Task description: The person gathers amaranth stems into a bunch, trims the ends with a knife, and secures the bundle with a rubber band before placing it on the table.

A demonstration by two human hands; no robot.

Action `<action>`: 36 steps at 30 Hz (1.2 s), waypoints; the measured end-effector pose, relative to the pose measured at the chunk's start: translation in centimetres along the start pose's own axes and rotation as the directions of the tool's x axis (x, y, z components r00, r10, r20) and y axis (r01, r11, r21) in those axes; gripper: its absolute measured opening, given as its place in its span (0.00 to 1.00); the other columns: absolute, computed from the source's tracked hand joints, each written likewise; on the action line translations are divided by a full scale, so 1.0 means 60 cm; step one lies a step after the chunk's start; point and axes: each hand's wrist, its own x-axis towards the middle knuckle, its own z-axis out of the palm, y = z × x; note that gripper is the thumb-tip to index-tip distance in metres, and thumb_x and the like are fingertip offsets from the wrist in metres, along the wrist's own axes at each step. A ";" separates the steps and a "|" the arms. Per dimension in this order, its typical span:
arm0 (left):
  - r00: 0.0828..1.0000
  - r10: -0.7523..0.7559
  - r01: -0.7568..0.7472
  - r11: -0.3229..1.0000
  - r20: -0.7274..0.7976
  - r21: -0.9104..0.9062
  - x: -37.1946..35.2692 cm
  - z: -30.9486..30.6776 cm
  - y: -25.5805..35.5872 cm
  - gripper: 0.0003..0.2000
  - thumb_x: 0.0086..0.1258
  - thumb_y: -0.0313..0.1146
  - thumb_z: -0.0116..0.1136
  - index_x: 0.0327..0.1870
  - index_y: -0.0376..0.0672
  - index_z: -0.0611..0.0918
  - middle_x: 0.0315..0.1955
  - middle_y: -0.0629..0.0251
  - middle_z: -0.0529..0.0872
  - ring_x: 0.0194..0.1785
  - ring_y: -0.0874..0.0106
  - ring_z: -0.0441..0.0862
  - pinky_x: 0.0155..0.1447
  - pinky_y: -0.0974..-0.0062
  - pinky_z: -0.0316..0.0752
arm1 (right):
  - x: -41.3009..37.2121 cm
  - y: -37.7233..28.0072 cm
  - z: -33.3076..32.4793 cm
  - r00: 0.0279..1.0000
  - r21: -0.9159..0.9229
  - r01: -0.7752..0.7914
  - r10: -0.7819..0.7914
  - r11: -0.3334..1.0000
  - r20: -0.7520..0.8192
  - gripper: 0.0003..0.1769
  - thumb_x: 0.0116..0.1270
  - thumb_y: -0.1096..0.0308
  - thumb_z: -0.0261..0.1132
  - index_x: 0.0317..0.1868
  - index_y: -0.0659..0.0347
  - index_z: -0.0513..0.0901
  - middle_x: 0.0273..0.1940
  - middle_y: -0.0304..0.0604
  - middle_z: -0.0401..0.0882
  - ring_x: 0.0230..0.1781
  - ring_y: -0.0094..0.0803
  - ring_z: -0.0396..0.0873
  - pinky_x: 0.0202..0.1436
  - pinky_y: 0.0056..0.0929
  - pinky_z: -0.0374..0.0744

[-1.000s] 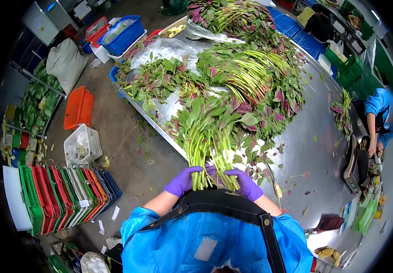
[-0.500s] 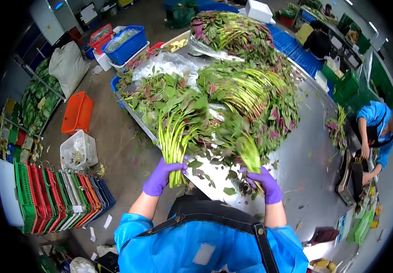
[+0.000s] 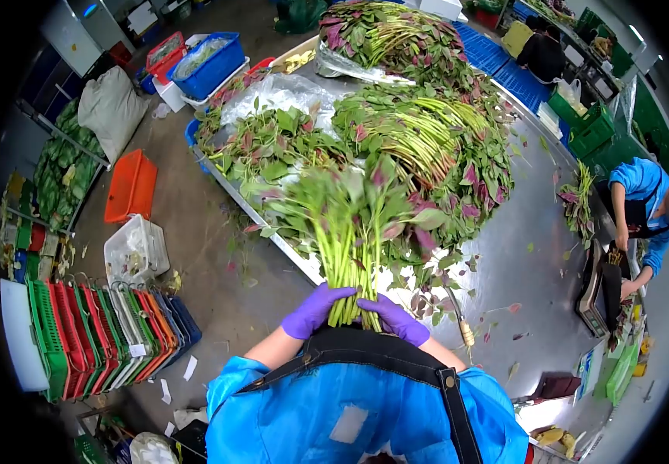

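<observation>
Close to my apron, my left hand (image 3: 315, 309) and my right hand (image 3: 398, 319), both in purple gloves, are closed around the lower stems of one bunch of amaranth greens (image 3: 346, 247). The bunch stands upright, its green and purplish leaves pointing away from me, slightly blurred. Just beyond it, a large heap of amaranth (image 3: 419, 143) covers the metal table (image 3: 520, 271). Loose leaves lie near my right hand, beside a thin tool with a pale handle (image 3: 467, 333).
Clear plastic film (image 3: 280, 100) lies among the greens. At right, a co-worker in blue (image 3: 640, 193) handles stems at a scale (image 3: 593, 298). To the left on the floor are stacked baskets (image 3: 106, 332), an orange crate (image 3: 131, 185) and a white bin (image 3: 135, 249).
My hands, each holding a separate bunch before, have come together in front of me. The two bunches are now side by side as one. The pale-handled tool has come into view.
</observation>
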 end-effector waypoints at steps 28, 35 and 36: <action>0.844 0.500 -0.383 0.815 -0.194 0.434 -0.092 -0.050 0.124 0.11 0.62 0.33 0.54 0.42 0.37 0.76 0.21 0.69 0.76 0.20 0.79 0.73 0.25 0.82 0.69 | -0.112 -0.163 -0.103 0.959 -0.716 0.084 -0.250 0.693 -0.130 0.35 0.42 0.75 0.71 0.55 0.67 0.72 0.29 0.41 0.78 0.23 0.25 0.75 0.27 0.26 0.74; 0.806 0.566 -0.497 0.806 -0.175 0.322 -0.064 -0.011 0.124 0.11 0.61 0.31 0.56 0.41 0.36 0.75 0.21 0.67 0.76 0.21 0.77 0.74 0.26 0.81 0.70 | -0.105 -0.196 -0.095 0.870 -0.754 0.073 -0.411 0.653 -0.273 0.32 0.39 0.77 0.74 0.49 0.67 0.75 0.40 0.42 0.80 0.37 0.28 0.79 0.42 0.27 0.78; 0.785 0.595 -0.535 0.792 -0.173 0.294 -0.052 -0.005 0.132 0.11 0.61 0.31 0.57 0.41 0.36 0.75 0.21 0.66 0.76 0.21 0.77 0.74 0.26 0.81 0.70 | -0.120 -0.200 -0.051 0.825 -0.676 0.190 -0.489 0.712 -0.283 0.31 0.40 0.76 0.74 0.49 0.67 0.75 0.40 0.41 0.80 0.36 0.28 0.78 0.40 0.27 0.78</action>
